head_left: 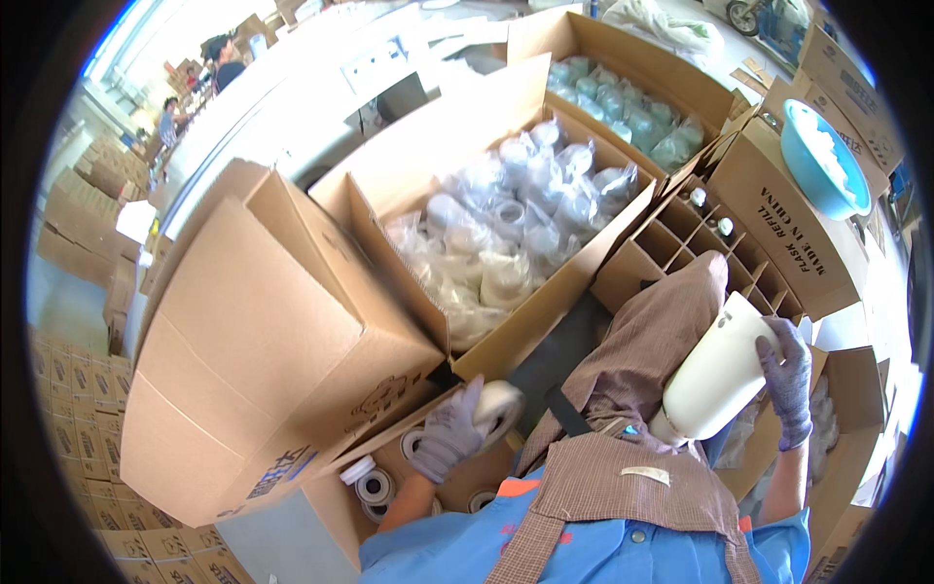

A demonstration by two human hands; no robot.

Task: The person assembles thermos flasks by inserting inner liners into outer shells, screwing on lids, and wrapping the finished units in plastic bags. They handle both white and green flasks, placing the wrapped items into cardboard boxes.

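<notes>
The head view looks down on a person whose brown apron [632, 477] covers the lap, with open cartons all around. The right hand [786, 375], in a grey glove, is partly open, its fingers bent against the wide upper end of a cream container [715, 375]; the thumb's hold is hard to make out. The container slants across the right side of the lap, narrower end nearest the body. The left hand [452, 433], also gloved, curls around a white ring-shaped piece [504, 407] at the near left, above a low carton [389, 428] with more white rings [375, 487] in it; how firmly it grips cannot be told. The likeliest trouble is the container slipping: only one hand steadies it, near one end, and smooth sides against glove cloth could let it roll off the lap to the right. The ring piece might drop into the low carton if the fingers loosen. Farther off, a wide carton [545, 311] is heaped with clear-bagged pieces [506, 214], which a bump could spill. At the far right, a blue basin [809, 175] of white material looks tilted, and an elbow might knock it.
</notes>
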